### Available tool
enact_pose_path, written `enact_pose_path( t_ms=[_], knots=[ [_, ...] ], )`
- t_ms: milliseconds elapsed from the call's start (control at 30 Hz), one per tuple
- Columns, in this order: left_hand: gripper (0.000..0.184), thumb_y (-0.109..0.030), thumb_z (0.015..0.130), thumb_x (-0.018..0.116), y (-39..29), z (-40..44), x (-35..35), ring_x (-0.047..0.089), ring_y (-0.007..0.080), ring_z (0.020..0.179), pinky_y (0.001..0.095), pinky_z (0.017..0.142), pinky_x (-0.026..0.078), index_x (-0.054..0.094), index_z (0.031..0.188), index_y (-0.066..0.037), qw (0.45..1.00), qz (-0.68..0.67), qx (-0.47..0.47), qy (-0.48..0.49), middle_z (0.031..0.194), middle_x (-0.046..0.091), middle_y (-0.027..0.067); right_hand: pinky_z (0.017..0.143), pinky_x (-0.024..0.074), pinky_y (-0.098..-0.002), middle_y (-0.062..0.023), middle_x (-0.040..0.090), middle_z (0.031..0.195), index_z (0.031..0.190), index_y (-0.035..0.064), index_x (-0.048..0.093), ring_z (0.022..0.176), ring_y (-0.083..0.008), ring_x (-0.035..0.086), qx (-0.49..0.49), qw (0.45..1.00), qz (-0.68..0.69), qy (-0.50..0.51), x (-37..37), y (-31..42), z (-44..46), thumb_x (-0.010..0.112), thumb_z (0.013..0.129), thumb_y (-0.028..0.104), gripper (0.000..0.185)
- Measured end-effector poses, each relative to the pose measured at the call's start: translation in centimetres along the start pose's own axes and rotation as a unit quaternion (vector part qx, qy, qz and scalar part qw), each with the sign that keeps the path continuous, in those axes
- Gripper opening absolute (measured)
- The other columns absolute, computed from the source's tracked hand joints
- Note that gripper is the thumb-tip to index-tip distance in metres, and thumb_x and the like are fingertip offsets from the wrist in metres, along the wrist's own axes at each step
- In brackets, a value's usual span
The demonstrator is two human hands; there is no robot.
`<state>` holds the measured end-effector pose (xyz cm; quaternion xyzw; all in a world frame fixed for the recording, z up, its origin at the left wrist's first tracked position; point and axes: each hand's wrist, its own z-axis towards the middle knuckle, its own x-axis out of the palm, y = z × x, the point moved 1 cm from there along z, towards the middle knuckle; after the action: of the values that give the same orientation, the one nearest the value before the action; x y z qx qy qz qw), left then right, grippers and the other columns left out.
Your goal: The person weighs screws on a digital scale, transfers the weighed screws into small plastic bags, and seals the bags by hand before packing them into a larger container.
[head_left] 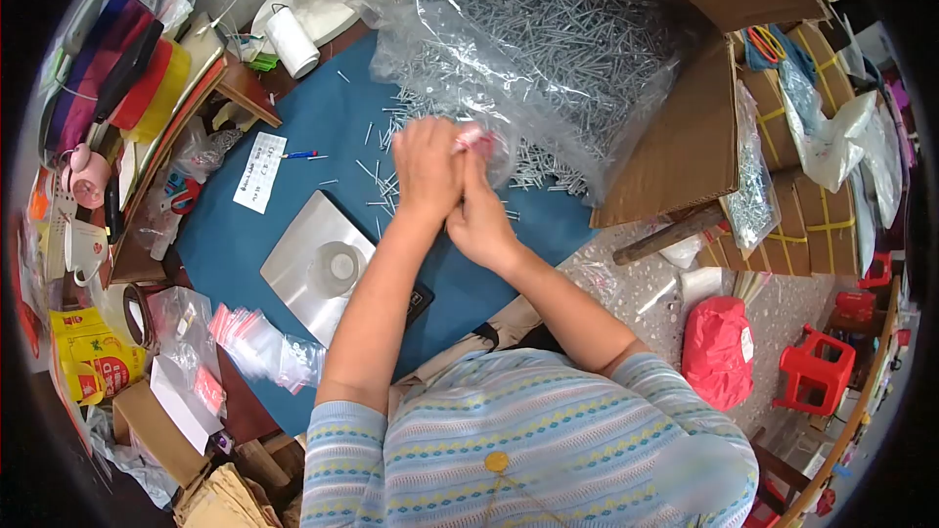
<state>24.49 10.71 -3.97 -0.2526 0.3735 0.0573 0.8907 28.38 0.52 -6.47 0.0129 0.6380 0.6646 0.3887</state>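
Note:
In the middle of the view my left hand and my right hand are pressed together over the blue mat. Both are closed around the pink-edged top of a small clear plastic bag; the left fingertips are partly hidden. Loose screws lie beside and beneath the hands. Just beyond them is a heap of screws in a large clear plastic liner. A silver scale with a round clear cup on it sits near my left forearm.
The blue mat bears a written paper, a pen and small bags. A cardboard box stands at right. Shelved items line the left. A red bag and red stool are on the floor.

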Motion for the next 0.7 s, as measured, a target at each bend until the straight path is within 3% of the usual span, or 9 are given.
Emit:
enact_pose_path(
  t_ms=[133, 233, 267, 367, 433, 500, 533, 633, 700],
  knots=[
    [0.018, -0.009, 0.069, 0.068, 2.2, 1.2, -2.3, 0.056, 0.0335, 0.082, 0.0428, 0.072, 0.04, 0.057, 0.083, -0.006, 1.0, -0.001, -0.023, 0.003, 0.083, 0.059, 0.0122, 0.114, 0.0184, -0.0394, -0.0334, 0.011, 0.149, 0.143, -0.0105, 0.0, 0.14, -0.0422, 0.014, -0.02, 0.998, -0.007, 0.063, 1.0, 2.0, 1.7, 0.05, 0.081, 0.002, 0.081],
    [0.021, -0.007, 0.072, 0.069, 3.3, 1.3, -4.0, 0.06, 0.0356, 0.08, 0.0436, 0.07, 0.046, 0.057, 0.089, -0.003, 0.981, -0.125, -0.11, 0.101, 0.087, 0.063, 0.0165, 0.11, 0.0283, -0.0398, -0.0324, 0.026, 0.145, 0.142, -0.0114, 0.017, 0.136, -0.0406, 0.028, -0.102, 0.987, 0.048, 0.112, -2.7, 4.7, -0.7, 0.051, 0.082, 0.001, 0.07],
    [0.02, 0.0, 0.078, 0.061, 3.5, 1.1, -4.8, 0.063, 0.0294, 0.073, 0.0336, 0.065, 0.05, 0.057, 0.098, -0.003, 0.983, -0.092, -0.121, 0.103, 0.093, 0.064, 0.013, 0.103, 0.0374, -0.039, -0.0294, 0.04, 0.135, 0.135, -0.0104, 0.032, 0.125, -0.0391, 0.042, -0.144, 0.978, 0.069, 0.137, -4.7, 5.3, -1.6, 0.053, 0.081, 0.001, 0.059],
    [0.024, -0.001, 0.077, 0.062, 4.7, 0.3, -6.5, 0.065, 0.0264, 0.081, 0.0359, 0.072, 0.05, 0.055, 0.1, -0.002, 0.954, -0.183, -0.227, 0.072, 0.09, 0.064, 0.016, 0.076, 0.055, -0.0324, -0.0138, 0.07, 0.099, 0.111, -0.0037, 0.065, 0.087, -0.0274, 0.069, -0.237, 0.957, 0.062, 0.154, -13.4, 7.4, -5.2, 0.055, 0.078, -0.002, 0.033],
    [0.022, 0.004, 0.08, 0.055, 5.1, -0.2, -7.4, 0.063, 0.0164, 0.09, 0.0292, 0.078, 0.049, 0.055, 0.102, -0.003, 0.912, -0.306, -0.268, 0.053, 0.097, 0.064, 0.0079, 0.062, 0.0555, -0.0329, -0.014, 0.07, 0.081, 0.087, 0.001, 0.07, 0.065, -0.0248, 0.068, -0.351, 0.926, 0.121, -0.065, -17.5, 5.4, -7.5, 0.053, 0.081, 0.002, 0.018],
    [0.022, 0.006, 0.081, 0.052, 5.6, -1.1, -7.7, 0.061, 0.0136, 0.093, 0.0273, 0.081, 0.048, 0.055, 0.101, -0.003, 0.829, -0.457, -0.322, 0.026, 0.101, 0.063, 0.005, 0.066, 0.0546, -0.0357, -0.0207, 0.066, 0.092, 0.091, -0.0026, 0.06, 0.079, -0.0246, 0.066, -0.258, 0.894, 0.251, -0.267, -20.3, 3.1, -8.7, 0.046, 0.091, 0.007, 0.017],
    [0.027, 0.006, 0.082, 0.054, 6.1, -1.6, -7.7, 0.062, 0.013, 0.092, 0.0269, 0.083, 0.048, 0.054, 0.108, -0.003, 0.803, -0.493, -0.334, 0.026, 0.102, 0.063, 0.0049, 0.083, 0.0497, -0.0369, -0.0203, 0.06, 0.11, 0.112, -0.0035, 0.055, 0.1, -0.0227, 0.06, -0.219, 0.899, 0.264, -0.272, -22.0, -0.2, -8.9, 0.047, 0.091, 0.009, 0.025],
    [0.034, 0.0, 0.085, 0.056, 5.4, -2.0, -8.1, 0.062, 0.0142, 0.094, 0.0278, 0.083, 0.049, 0.052, 0.118, -0.003, 0.664, -0.644, -0.379, 0.018, 0.103, 0.063, 0.0057, 0.099, 0.038, -0.0354, -0.0165, 0.054, 0.123, 0.127, -0.0025, 0.048, 0.115, -0.023, 0.051, -0.058, 0.914, 0.182, -0.358, -20.5, -6.8, -5.7, 0.045, 0.096, 0.017, 0.037],
    [0.037, -0.004, 0.086, 0.057, 4.2, -1.9, -9.0, 0.062, 0.0203, 0.096, 0.0333, 0.081, 0.051, 0.05, 0.122, -0.004, 0.594, -0.715, -0.369, 0.025, 0.107, 0.062, 0.0094, 0.085, 0.0455, -0.0309, -0.0073, 0.056, 0.111, 0.119, 0.0035, 0.052, 0.099, -0.0168, 0.055, 0.034, 0.879, 0.273, -0.39, -17.3, -12.3, -4.7, 0.046, 0.096, 0.027, 0.033]
  ],
)
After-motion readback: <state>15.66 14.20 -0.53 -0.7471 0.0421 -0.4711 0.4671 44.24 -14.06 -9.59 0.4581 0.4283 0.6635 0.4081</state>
